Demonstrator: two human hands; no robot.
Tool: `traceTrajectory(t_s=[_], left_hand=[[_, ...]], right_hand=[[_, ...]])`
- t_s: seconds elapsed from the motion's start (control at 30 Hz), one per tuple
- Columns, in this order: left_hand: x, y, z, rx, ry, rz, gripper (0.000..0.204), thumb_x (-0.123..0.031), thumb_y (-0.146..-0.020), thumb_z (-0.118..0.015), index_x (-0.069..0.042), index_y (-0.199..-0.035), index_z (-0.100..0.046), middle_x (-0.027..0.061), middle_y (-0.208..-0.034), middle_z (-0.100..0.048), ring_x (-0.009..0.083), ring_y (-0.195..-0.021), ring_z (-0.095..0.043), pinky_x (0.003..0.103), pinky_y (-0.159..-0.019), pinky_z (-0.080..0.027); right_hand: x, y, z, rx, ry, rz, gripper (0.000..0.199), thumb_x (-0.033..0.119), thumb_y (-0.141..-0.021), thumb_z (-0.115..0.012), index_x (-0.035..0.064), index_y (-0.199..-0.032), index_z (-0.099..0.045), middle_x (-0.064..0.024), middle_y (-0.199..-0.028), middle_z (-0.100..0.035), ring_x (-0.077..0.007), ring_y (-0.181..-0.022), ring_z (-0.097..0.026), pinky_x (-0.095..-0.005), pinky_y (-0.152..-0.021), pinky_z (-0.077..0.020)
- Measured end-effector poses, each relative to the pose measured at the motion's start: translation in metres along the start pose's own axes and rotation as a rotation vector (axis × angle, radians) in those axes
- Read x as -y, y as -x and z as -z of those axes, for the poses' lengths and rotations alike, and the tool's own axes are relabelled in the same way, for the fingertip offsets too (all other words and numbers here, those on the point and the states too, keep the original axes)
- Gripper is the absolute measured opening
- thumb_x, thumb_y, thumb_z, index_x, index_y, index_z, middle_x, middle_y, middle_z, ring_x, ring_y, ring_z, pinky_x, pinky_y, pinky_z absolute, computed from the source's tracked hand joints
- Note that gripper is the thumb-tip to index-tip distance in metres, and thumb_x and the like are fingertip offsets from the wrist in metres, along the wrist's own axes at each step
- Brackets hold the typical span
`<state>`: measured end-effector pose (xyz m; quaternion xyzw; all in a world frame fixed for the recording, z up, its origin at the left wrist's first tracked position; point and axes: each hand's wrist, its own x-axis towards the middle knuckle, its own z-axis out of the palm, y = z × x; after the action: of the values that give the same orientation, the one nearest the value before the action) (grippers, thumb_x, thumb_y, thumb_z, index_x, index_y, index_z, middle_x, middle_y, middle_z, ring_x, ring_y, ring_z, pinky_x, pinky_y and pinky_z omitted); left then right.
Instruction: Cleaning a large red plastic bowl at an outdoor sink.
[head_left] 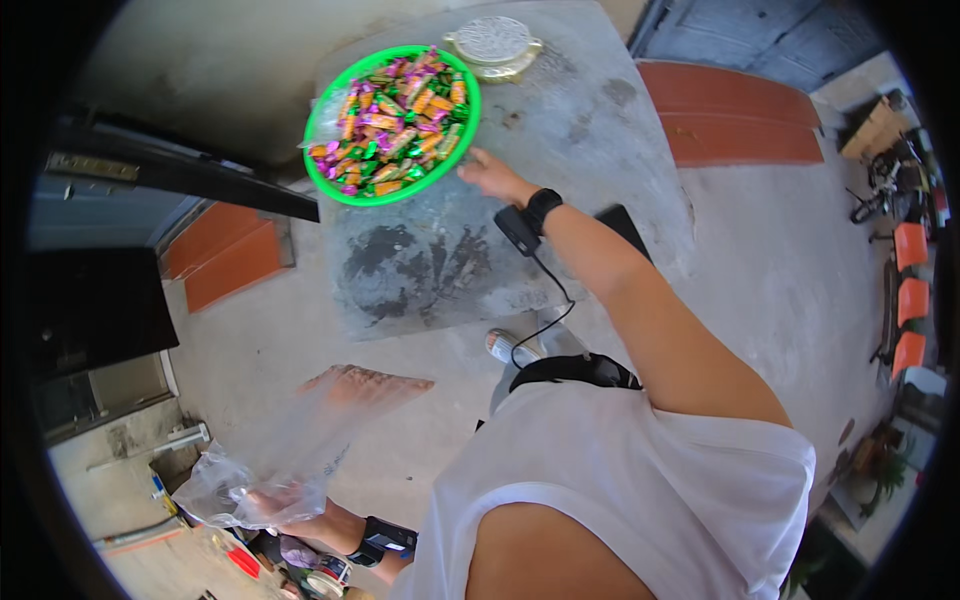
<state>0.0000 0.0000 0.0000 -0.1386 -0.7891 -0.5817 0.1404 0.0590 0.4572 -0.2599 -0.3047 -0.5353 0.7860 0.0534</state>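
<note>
Clutching clear bag in left hand, well apart from tabletop. Holding right hand, the nearer, at lower-right rim of round green basin on it, up-left of grip; cannot tell if pinching or just touching.

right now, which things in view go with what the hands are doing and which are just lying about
Seemingly in use:
- clear plastic bag, at the left hand
- green basin, right hand at its rim
- wrapped sweets in it

Apparently just lying about:
- gold lidded dish
- orange seats
</note>
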Motion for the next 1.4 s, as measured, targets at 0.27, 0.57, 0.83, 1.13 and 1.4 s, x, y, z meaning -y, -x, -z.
traceTrajectory(t_s=[0.27, 0.57, 0.83, 1.13, 1.4], left_hand=[[0.015, -0.019, -0.051, -0.115, 0.557, 0.307, 0.038, -0.029, -0.079, -0.056, -0.012, -0.112, -0.049, 0.0089, -0.114, -0.05, 0.0212, -0.095, -0.053, 0.031, -0.059, -0.049], [0.009, -0.022, -0.114, 0.081, 0.667, 0.385, 0.037, -0.027, -0.08, -0.056, -0.004, -0.109, -0.048, 0.0103, -0.105, -0.054, 0.0169, -0.083, -0.055, 0.03, -0.06, -0.046], [-0.046, -0.012, -0.165, -0.006, 0.65, 0.404, 0.042, -0.029, -0.08, -0.054, -0.007, -0.115, -0.046, 0.0114, -0.11, -0.052, 0.0251, -0.099, -0.05, 0.041, -0.081, -0.041], [-0.104, 0.002, -0.234, 0.104, 0.728, 0.368, 0.036, -0.031, -0.082, -0.053, -0.003, -0.104, -0.05, 0.0108, -0.089, -0.059, 0.0197, -0.06, -0.058, 0.025, -0.04, -0.043], [-0.161, 0.044, -0.316, 0.218, 0.765, 0.613, 0.037, -0.037, -0.084, -0.048, -0.003, -0.099, -0.051, 0.0081, -0.076, -0.059, 0.0159, -0.049, -0.053, 0.022, -0.035, -0.038]], right_hand=[[-0.046, 0.211, 0.116, -0.519, 1.339, -0.218, 0.082, 0.039, -0.063, -0.068, 0.017, -0.131, -0.027, -0.0233, -0.115, -0.039, -0.0397, -0.106, -0.038, -0.0463, -0.082, -0.0399], [-0.06, 0.22, 0.124, -0.662, 1.352, -0.077, 0.085, 0.028, -0.06, -0.067, 0.0117, -0.131, -0.024, -0.0183, -0.109, -0.04, -0.0346, -0.101, -0.039, -0.044, -0.081, -0.0394], [0.03, 0.083, 0.236, -0.836, 1.398, 0.071, 0.077, 0.031, -0.062, -0.064, 0.0112, -0.128, -0.03, -0.0156, -0.105, -0.043, -0.0325, -0.101, -0.04, -0.0459, -0.081, -0.0375], [0.04, 0.048, 0.242, -0.65, 1.364, 0.289, 0.051, 0.025, -0.073, -0.06, 0.0076, -0.118, -0.041, -0.0135, -0.109, -0.046, -0.0308, -0.102, -0.042, -0.0407, -0.083, -0.0384], [0.017, 0.115, 0.12, 0.475, -0.26, -0.418, 0.062, 0.055, -0.084, -0.034, 0.0049, -0.12, -0.042, -0.0129, -0.112, -0.052, -0.0224, -0.098, -0.053, -0.0388, -0.079, -0.0441]])
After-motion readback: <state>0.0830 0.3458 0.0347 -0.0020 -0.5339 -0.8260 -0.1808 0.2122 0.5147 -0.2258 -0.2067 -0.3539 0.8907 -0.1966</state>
